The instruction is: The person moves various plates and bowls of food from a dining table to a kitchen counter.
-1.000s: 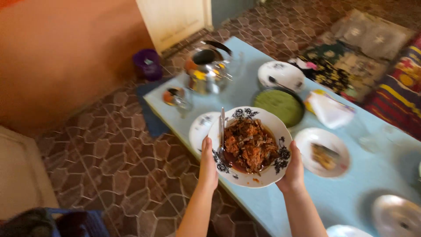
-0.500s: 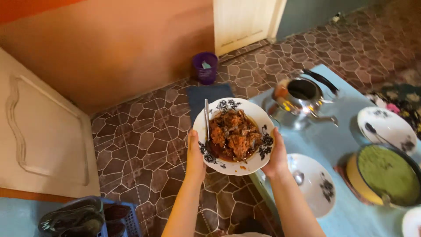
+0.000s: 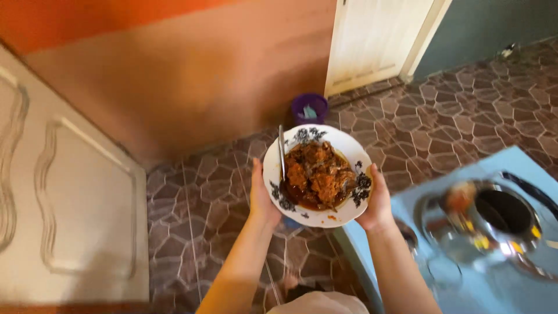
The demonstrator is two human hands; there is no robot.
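A plate of stew is held up in two hands above the floor.

One round white ceramic plate with a black floral rim [image 3: 317, 174] is carried in the air over the brown stone-patterned tiled floor [image 3: 192, 209], clear of the pale blue bench [image 3: 407, 215] at the right. The left hand [image 3: 260, 197] is closed on its left edge and the right hand [image 3: 379, 200] on its right edge, each grip pinching the rim. A mound of reddish-brown saucy stew [image 3: 317, 174] and one metal spoon [image 3: 282, 156] are borne in it. The plate is judged stiff, breakable and fairly heavy (the sauce may slop if tilted), so opposite rims are the sound hold. Beyond, one shiny steel kettle [image 3: 494, 224] is blurred, and one small purple bin [image 3: 310, 108] is seen by the cream door [image 3: 378, 40].
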